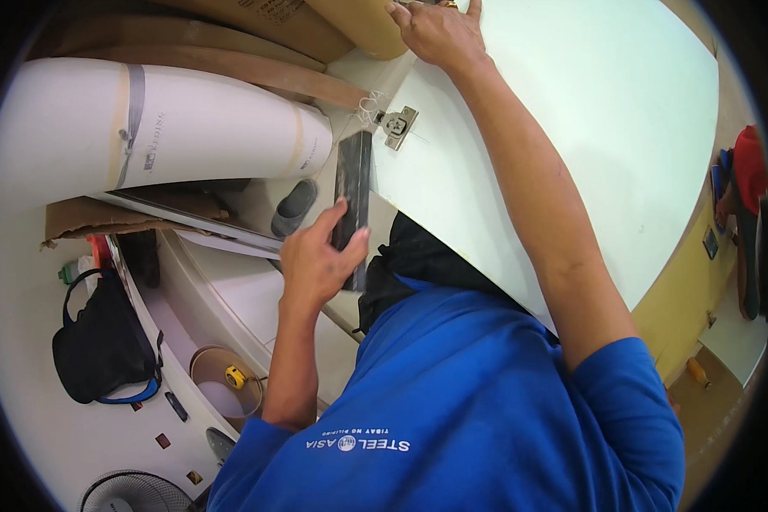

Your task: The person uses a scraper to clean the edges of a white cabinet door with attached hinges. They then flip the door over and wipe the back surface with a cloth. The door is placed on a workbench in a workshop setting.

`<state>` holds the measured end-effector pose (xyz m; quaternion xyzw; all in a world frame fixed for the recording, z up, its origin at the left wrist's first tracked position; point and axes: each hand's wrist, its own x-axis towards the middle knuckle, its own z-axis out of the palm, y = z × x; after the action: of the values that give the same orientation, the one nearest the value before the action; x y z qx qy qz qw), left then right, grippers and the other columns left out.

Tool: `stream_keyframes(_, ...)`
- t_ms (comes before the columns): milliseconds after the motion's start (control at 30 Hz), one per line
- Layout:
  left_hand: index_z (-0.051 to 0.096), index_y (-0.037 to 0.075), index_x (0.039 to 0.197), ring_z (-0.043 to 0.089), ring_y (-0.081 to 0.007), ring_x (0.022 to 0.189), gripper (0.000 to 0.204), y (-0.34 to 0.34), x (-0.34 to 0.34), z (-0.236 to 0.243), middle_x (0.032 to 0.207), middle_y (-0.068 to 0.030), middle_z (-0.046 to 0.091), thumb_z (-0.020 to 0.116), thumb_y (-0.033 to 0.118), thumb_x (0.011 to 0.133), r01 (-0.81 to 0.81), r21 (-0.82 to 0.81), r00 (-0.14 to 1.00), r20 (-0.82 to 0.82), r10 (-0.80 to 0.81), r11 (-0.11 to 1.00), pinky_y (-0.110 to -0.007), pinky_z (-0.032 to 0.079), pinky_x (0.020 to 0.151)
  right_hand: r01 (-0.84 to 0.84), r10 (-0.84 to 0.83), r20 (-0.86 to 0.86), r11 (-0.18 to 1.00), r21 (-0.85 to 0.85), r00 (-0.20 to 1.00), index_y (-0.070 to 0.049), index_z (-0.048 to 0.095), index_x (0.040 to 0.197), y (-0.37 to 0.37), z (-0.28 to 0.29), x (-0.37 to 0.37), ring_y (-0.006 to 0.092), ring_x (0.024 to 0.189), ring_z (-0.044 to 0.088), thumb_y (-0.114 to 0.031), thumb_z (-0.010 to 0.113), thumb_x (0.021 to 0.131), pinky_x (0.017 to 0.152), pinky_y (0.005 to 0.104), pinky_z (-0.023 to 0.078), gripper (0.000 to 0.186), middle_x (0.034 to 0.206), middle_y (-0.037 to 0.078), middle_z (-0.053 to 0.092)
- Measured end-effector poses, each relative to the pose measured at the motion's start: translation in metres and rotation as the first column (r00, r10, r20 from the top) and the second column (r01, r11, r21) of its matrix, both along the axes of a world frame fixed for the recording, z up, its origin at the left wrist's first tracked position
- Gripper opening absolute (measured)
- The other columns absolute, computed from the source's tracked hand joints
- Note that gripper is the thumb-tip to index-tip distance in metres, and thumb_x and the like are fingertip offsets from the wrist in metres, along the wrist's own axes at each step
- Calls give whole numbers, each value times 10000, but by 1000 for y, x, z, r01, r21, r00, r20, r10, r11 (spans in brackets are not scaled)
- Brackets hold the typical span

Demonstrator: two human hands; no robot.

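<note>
- My left hand [320, 256] and right hand [435, 34] are bare, with no gloves, rings or watch visible on either.
- Both my forearms are uncovered from the wrists up past the elbows.
- I wear a bright blue short-sleeved shirt [469, 401]; its sleeves end on my upper arms.
- Small white lettering with a round emblem is printed on the shirt's chest, seen upside down from my head.
- A black garment or cloth [410, 256] shows beyond the shirt's hem; I cannot tell exactly what it is.
</note>
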<state>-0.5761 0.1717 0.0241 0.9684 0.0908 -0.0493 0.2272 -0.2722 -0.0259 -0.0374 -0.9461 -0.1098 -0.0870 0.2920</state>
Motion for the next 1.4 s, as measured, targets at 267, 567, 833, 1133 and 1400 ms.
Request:
stream_keyframes(267, 754, 73, 1313, 611, -206, 676, 573, 28, 97, -25, 751, -132, 667, 790, 465, 896, 3, -217, 973, 227, 47, 976, -359, 514, 669, -20, 20, -13, 1000, 8, 1000, -18, 766, 1148, -3, 16, -7, 434, 1161, 720, -537, 373, 1112, 1241, 745, 160, 652, 1127, 280, 767)
stream_keyframes(567, 772, 78, 1265, 744, -393, 783, 567, 6, 23, -18, 925, -211, 779, 830, 406, 807, 133, 110, 979, 140, -148, 985, -464, 591, 751, 1, -3, -42, 999, -33, 999, -32, 749, 1183, -3, 9, -4, 413, 1165, 724, -500, 423, 1114, 1216, 708, 248, 574, 1148, 253, 773)
stream_keyframes(833, 769, 78, 1268, 740, -360, 772, 539, 27, 82, -38, 922, -219, 764, 837, 397, 838, 60, -126, 961, 274, -23, 990, -417, 574, 717, -12, 8, 65, 997, 71, 998, -35, 713, 1210, 1, -1, -7, 448, 1171, 705, -556, 307, 1138, 1248, 741, 114, 664, 1080, 270, 774)
stream_keyframes(1133, 764, 68, 1296, 753, -385, 898, 582, 19, 85, -36, 1033, -217, 786, 843, 384, 814, 261, -163, 928, 314, -201, 951, -434, 585, 816, 0, -3, 19, 990, 142, 1000, -39, 716, 1172, -3, -5, -5, 434, 1167, 701, -526, 350, 1135, 1253, 728, 123, 609, 1062, 252, 778)
stream_keyframes(1400, 758, 75, 1323, 687, -364, 796, 575, 12, 99, -34, 890, -192, 745, 848, 313, 807, 320, 102, 888, 314, -335, 942, -467, 548, 775, 1, -7, 52, 993, 115, 999, -125, 707, 1287, -1, -3, -6, 413, 1151, 709, -551, 306, 1147, 1248, 720, 125, 602, 1051, 201, 788)
